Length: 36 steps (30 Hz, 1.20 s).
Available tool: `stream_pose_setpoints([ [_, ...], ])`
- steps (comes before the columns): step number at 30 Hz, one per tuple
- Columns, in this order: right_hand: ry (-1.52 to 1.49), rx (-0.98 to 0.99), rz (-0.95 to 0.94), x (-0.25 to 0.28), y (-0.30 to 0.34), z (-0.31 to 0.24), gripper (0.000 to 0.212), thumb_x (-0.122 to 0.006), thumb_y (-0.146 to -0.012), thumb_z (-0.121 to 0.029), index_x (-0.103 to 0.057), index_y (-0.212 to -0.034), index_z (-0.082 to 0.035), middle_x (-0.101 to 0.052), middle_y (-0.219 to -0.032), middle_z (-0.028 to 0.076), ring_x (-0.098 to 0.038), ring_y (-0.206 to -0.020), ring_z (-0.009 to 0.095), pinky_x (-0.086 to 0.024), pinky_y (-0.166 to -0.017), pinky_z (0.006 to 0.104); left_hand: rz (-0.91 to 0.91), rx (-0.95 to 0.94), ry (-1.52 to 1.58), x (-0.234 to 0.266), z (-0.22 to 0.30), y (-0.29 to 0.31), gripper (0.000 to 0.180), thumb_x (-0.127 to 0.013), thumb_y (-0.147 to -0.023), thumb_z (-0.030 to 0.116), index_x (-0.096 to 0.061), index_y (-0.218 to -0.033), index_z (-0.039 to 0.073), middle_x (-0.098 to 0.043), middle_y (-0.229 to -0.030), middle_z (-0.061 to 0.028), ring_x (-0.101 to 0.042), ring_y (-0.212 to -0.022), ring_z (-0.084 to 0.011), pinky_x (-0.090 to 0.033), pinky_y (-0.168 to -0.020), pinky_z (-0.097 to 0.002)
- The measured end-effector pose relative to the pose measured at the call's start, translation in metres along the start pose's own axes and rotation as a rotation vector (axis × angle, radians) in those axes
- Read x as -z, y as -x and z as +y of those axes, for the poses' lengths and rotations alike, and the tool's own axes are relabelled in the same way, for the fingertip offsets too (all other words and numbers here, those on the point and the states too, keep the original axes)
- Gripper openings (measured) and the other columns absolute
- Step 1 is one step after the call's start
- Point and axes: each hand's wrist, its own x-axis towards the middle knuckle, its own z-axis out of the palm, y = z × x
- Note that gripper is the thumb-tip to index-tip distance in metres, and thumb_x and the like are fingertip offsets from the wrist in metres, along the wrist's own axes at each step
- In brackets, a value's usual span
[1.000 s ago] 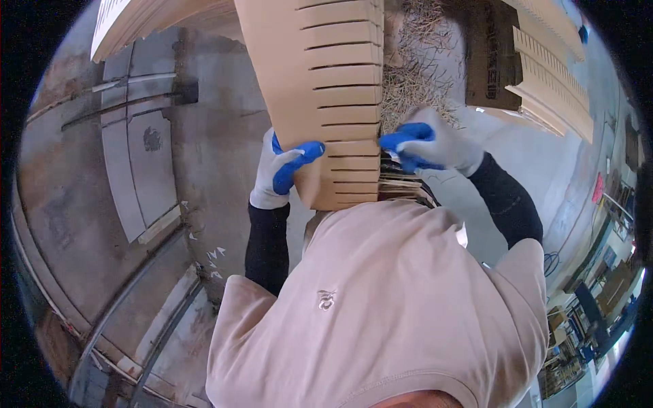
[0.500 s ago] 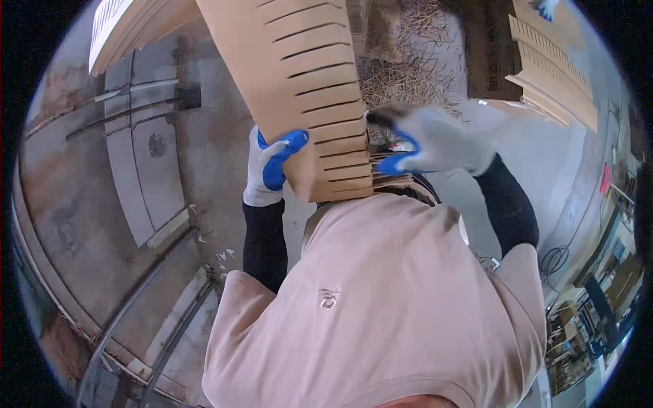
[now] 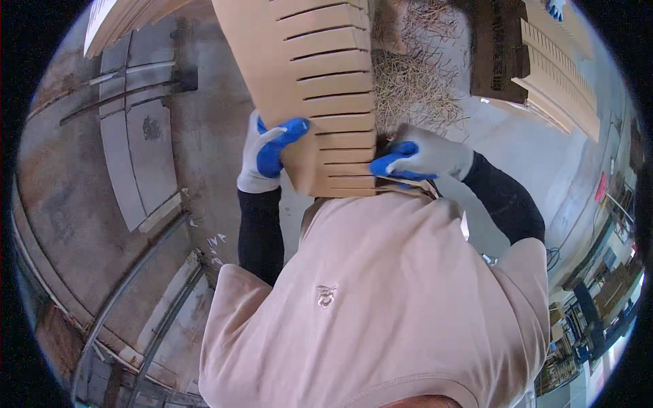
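Cardboard (image 3: 292,88) in L hand (image 3: 262,155), R hand (image 3: 425,155) @ slotted edge (image 3: 367,105)

Workshop or small factory flr., cardbd. work by the look: slotted cardbd. stack (image 3: 333,85) in ctr., more slotted sheets (image 3: 563,76) upper R, heap of thin scrap strips (image 3: 418,92), stained bare floor (image 3: 218,102), cluttered equip. (image 3: 588,316) far R, co-worker's gloved hand (image 3: 556,9) top R.
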Motion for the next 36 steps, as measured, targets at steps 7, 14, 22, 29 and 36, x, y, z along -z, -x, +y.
stream_pose_setpoints([
  [7, 0.238, -0.051, 0.430, 0.057, 0.068, 0.043, 0.028, -0.068, -0.078, -0.030, -0.060, -0.084, -0.004, -0.060, -0.067, 0.011, -0.058, -0.059, 0.017, -0.046, -0.056, 0.0277, 0.012, -0.012, -0.078, 0.031, 0.012, -0.008, 0.030, -0.064, -0.071, 0.006, -0.062, -0.101, 0.000, -0.066, -0.089, -0.0046, -0.062, -0.077, -0.0120, -0.049, -0.071, -0.0245],
  [14, 0.867, 0.152, 0.283, 0.007, 0.002, 0.027, 0.045, -0.060, -0.079, -0.046, -0.064, -0.093, -0.003, -0.062, -0.075, 0.020, -0.060, -0.070, 0.035, -0.048, -0.065, 0.0409, -0.024, -0.082, -0.011, 0.002, 0.006, -0.011, 0.031, -0.064, -0.073, 0.007, -0.061, -0.103, 0.000, -0.065, -0.094, -0.0053, -0.061, -0.084, -0.0127, -0.047, -0.077, -0.0248],
  [22, 0.194, 0.201, -0.017, -0.002, -0.026, 0.016, 0.027, -0.062, -0.078, -0.024, -0.058, -0.069, 0.001, -0.054, -0.059, 0.012, -0.052, -0.054, 0.018, -0.040, -0.053, 0.0328, 0.011, -0.080, 0.033, 0.004, -0.003, -0.007, 0.032, -0.065, -0.074, 0.006, -0.061, -0.105, 0.000, -0.065, -0.095, -0.0050, -0.061, -0.086, -0.0135, -0.047, -0.079, -0.0263],
  [29, 0.186, 0.055, 0.245, 0.028, 0.027, 0.034, 0.026, -0.066, -0.076, -0.025, -0.060, -0.074, 0.000, -0.055, -0.058, 0.009, -0.055, -0.056, 0.015, -0.042, -0.054, 0.0287, -0.021, -0.064, -0.077, 0.031, 0.006, -0.009, 0.038, -0.062, -0.074, 0.007, -0.056, -0.111, -0.001, -0.063, -0.100, -0.0078, -0.061, -0.089, -0.0170, -0.047, -0.082, -0.0292],
  [36, 0.572, 0.254, 0.364, 0.025, 0.005, 0.050, 0.057, -0.066, -0.073, -0.038, -0.053, -0.114, -0.002, -0.061, -0.072, 0.018, -0.061, -0.065, 0.031, -0.048, -0.062, 0.0387, 0.018, -0.082, 0.032, 0.031, -0.022, -0.019, 0.041, -0.061, -0.076, 0.008, -0.053, -0.114, -0.001, -0.062, -0.103, -0.0080, -0.060, -0.091, -0.0172, -0.047, -0.083, -0.0291],
])
